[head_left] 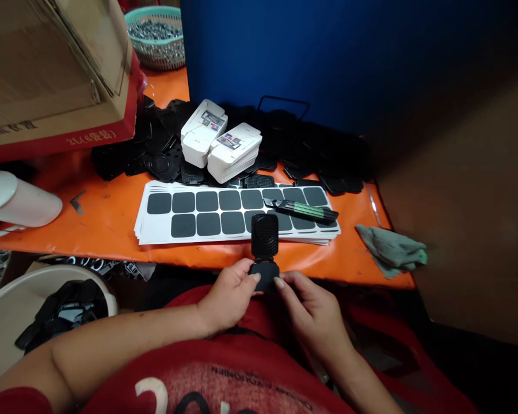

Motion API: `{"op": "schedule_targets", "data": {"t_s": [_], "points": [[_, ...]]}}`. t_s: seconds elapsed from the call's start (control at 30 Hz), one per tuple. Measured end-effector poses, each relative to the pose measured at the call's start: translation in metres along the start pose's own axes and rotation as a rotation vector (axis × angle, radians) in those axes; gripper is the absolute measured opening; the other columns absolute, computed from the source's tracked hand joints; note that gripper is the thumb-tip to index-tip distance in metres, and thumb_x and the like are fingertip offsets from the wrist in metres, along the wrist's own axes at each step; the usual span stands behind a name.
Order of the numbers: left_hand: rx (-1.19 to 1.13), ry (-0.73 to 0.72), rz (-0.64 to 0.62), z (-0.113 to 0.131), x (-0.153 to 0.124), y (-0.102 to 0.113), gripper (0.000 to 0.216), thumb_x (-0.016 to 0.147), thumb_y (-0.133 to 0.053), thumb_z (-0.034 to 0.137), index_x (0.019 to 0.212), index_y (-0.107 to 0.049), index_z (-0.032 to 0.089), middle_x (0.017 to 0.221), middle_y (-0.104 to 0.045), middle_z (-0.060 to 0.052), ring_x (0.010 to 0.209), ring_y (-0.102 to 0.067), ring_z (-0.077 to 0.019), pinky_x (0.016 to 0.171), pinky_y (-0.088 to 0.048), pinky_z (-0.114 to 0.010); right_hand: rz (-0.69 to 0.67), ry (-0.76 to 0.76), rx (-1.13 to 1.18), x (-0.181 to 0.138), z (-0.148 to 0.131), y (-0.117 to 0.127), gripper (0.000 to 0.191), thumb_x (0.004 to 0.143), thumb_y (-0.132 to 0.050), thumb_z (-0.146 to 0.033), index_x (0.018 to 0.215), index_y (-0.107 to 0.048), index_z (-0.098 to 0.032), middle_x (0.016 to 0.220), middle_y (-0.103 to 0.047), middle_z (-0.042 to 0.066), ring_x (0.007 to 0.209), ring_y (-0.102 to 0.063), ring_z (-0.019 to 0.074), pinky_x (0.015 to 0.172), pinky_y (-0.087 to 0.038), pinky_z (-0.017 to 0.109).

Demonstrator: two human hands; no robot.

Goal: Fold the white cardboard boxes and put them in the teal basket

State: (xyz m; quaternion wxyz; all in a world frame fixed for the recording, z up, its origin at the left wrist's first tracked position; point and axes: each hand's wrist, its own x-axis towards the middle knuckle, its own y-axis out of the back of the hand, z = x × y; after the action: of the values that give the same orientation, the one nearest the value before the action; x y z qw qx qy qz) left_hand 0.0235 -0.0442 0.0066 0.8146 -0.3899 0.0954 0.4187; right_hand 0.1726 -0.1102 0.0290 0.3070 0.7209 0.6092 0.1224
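A black hinged plastic piece [265, 237] is held unfolded at the table's front edge, its ridged half with a circular pattern pointing away from me. My left hand [233, 290] grips the smooth near half from the left, thumb on top. From the right, my right hand [308, 302] pinches the same half between thumb and fingers. Just beyond lies a stack of white sheets [157, 223] bearing rows of dark rounded-square stickers [207, 201]; one place in the front row is bare white. A green and black utility knife [306, 210] rests across the sheets.
Behind the sheets are two stacks of white cards [235, 150] and a heap of black plastic pieces [328, 152]. A cardboard box [60, 75], white mug [26, 198] and cream tub [112, 302] stand left. A grey-green cloth [391, 250] lies right. A basket [155, 37] of metal parts sits behind.
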Motion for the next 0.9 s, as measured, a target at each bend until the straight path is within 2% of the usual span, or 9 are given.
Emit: {"op": "schedule_targets", "data": {"t_s": [0.17,0.23,0.3,0.37,0.47,0.53,0.67,0.83,0.9], "points": [[0.247,-0.187,0.018,0.009,-0.006,-0.001,0.023,0.09,-0.052,0.025,0.104,-0.067,0.015,0.1,-0.069,-0.007,0.096,-0.06,-0.0214,0.091,-0.045,-0.033,-0.008,0.111,-0.272,0.008,-0.008,0.004,0.027,0.095,-0.046,-0.037,0.075,-0.056,-0.022,0.063,-0.059,0.0,0.054,-0.054,0.0142,0.056,-0.041,0.024],[0.227,-0.201,0.016,0.012,-0.006,-0.001,0.022,0.09,-0.054,0.027,0.104,-0.067,0.015,0.099,-0.069,-0.007,0.094,-0.061,-0.0213,0.089,-0.047,-0.032,0.009,0.16,-0.39,0.011,-0.008,0.006,0.034,0.095,-0.045,-0.039,0.066,-0.051,-0.022,0.059,-0.054,0.0,0.052,-0.05,0.0146,0.054,-0.037,0.026],[0.133,-0.162,0.016,0.012,-0.005,0.0,0.023,0.088,-0.059,0.031,0.102,-0.067,0.014,0.097,-0.069,-0.008,0.092,-0.063,-0.0211,0.088,-0.048,-0.033,0.011,0.137,-0.431,0.015,-0.006,0.009,0.039,0.094,-0.046,-0.042,0.061,-0.049,-0.022,0.057,-0.051,0.0,0.051,-0.047,0.0143,0.053,-0.033,0.027],[-0.005,-0.094,0.015,0.011,-0.002,0.002,0.027,0.083,-0.066,0.035,0.1,-0.066,0.013,0.097,-0.069,-0.008,0.089,-0.064,-0.0211,0.086,-0.05,-0.035,-0.041,0.056,-0.274,0.02,-0.003,0.012,0.036,0.093,-0.048,-0.045,0.067,-0.055,-0.021,0.06,-0.053,0.0,0.054,-0.049,0.0148,0.055,-0.036,0.027],[-0.158,0.015,0.009,0.011,0.002,0.004,0.037,0.073,-0.076,0.037,0.098,-0.064,0.013,0.093,-0.069,-0.008,0.083,-0.066,-0.0207,0.075,-0.055,-0.034,-0.143,-0.074,0.205,0.027,0.0,0.013,0.03,0.093,-0.05,-0.047,0.088,-0.063,-0.021,0.07,-0.059,0.001,0.065,-0.056,0.0165,0.063,-0.045,0.027],[-0.192,0.063,0.015,0.012,0.003,0.005,0.04,0.068,-0.08,0.034,0.096,-0.064,0.012,0.087,-0.069,-0.007,0.077,-0.066,-0.0189,0.069,-0.056,-0.032,-0.16,-0.103,0.396,0.032,0.0,0.011,0.028,0.091,-0.054,-0.046,0.089,-0.065,-0.02,0.072,-0.059,0.0,0.067,-0.056,0.0159,0.065,-0.046,0.026],[-0.232,0.114,0.079,0.015,0.005,0.007,0.045,0.058,-0.087,0.026,0.093,-0.062,0.012,0.081,-0.068,-0.004,0.067,-0.066,-0.015,0.062,-0.057,-0.026,-0.118,-0.129,0.52,0.04,-0.006,-0.002,0.027,0.082,-0.067,-0.045,0.075,-0.064,-0.019,0.07,-0.059,-0.002,0.063,-0.052,0.0128,0.06,-0.044,0.024],[-0.233,0.221,0.029,0.015,0.006,0.007,0.045,0.07,-0.078,0.043,0.095,-0.061,0.01,0.072,-0.07,-0.009,0.059,-0.069,-0.0184,0.051,-0.054,-0.023,-0.18,-0.311,0.736,0.037,-0.014,-0.025,0.035,0.081,-0.066,-0.053,0.076,-0.056,-0.02,0.05,-0.045,-0.008,0.04,-0.039,0.0079,0.04,-0.033,0.02],[-0.151,0.178,0.035,0.017,0.003,0.008,0.04,0.066,-0.081,0.039,0.087,-0.062,0.009,0.065,-0.068,-0.008,0.05,-0.065,-0.0145,0.044,-0.048,-0.019,-0.223,-0.23,0.652,0.039,-0.017,-0.027,0.031,0.085,-0.061,-0.051,0.078,-0.055,-0.021,0.052,-0.049,-0.007,0.04,-0.043,0.0091,0.041,-0.036,0.021]]}}
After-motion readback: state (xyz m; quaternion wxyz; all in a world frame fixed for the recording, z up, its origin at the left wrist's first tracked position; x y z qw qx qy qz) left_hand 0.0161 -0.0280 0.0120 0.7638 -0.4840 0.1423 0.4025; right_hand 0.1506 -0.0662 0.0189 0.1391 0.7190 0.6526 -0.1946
